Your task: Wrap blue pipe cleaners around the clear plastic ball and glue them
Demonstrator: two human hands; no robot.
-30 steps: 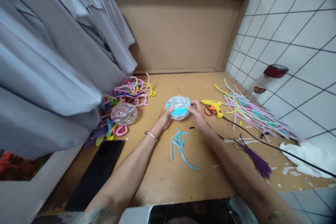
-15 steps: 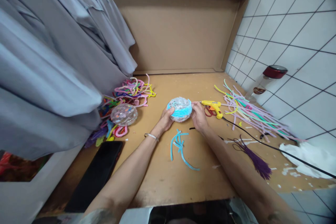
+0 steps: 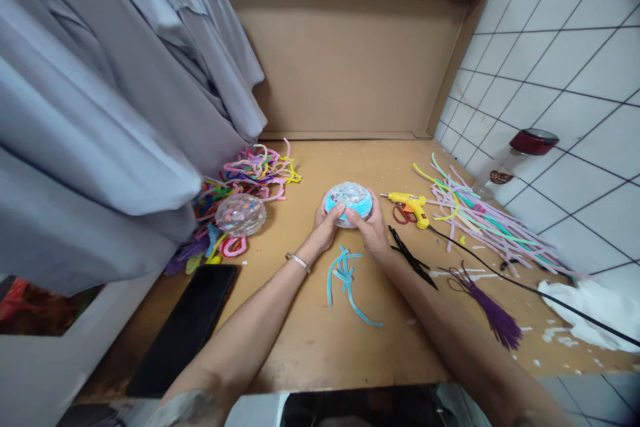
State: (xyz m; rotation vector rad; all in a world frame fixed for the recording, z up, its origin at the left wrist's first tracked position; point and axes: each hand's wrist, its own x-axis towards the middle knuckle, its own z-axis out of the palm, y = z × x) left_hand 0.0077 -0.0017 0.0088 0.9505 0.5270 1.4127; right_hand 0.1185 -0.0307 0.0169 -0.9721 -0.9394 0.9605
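Between my two hands sits a clear, rounded container (image 3: 349, 195) with bright blue pipe cleaners wound around its side. My left hand (image 3: 326, 223) grips it from the left, the thumb pressed on the blue band. From the right, my right hand (image 3: 371, 225) wraps it the same way, its thumb close to the other one. Below my hands, several loose blue pipe cleaners (image 3: 345, 277) lie in a small tangle on the table. A yellow glue gun (image 3: 409, 203) rests to the right of my right hand, over red-handled scissors (image 3: 401, 215).
At left, a second clear rounded container (image 3: 241, 215) stands by a heap of coloured pipe cleaners (image 3: 260, 170). A black phone-like slab (image 3: 185, 327) lies nearer. Pastel pipe cleaners (image 3: 495, 220), a jar (image 3: 515, 157), black strips (image 3: 413, 259), a purple bundle (image 3: 490, 310) and the glue-gun cord (image 3: 480, 267) occupy the right.
My right hand has shifted from the container's right edge to wrap around it, thumb on the front. Both thumbs now meet on the blue band. The black strips are more exposed.
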